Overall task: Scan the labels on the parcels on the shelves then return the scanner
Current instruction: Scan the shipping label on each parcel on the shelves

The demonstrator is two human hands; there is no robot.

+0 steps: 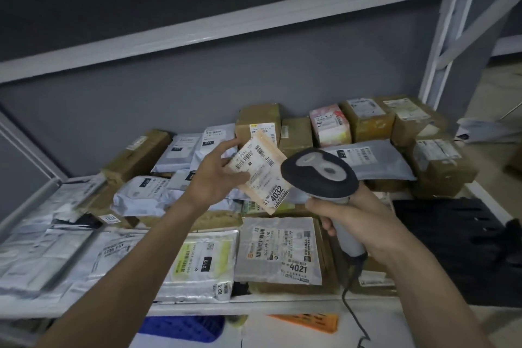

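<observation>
Misreads are the main worry here. The left hand (217, 175) pinches a small tan parcel (258, 172) by its left edge, thumb across the label's lower left and fingers behind, holding it lifted and tilted above the shelf (282, 306). The right hand (358, 223) is wrapped around the grey grip of the barcode scanner (320, 175), whose dark head sits just to the right of that parcel, nearly touching its corner.

The scanner's head looks very close to the label and off to its side, so the beam may miss the barcodes or catch them at too steep an angle. The label carries several barcodes (and the thumb covers part of it), so the wrong code could register, or none.

Directly below the hands lie other labelled parcels, among them a grey mailer marked 4021 (279, 251) and a white mailer with a yellow-green label (202, 263); a stray beam could read one of those instead, logging a parcel twice.

The scanner's cable (348, 302) hangs from under the right hand over the shelf edge and could snag on a parcel when the arm swings.
</observation>
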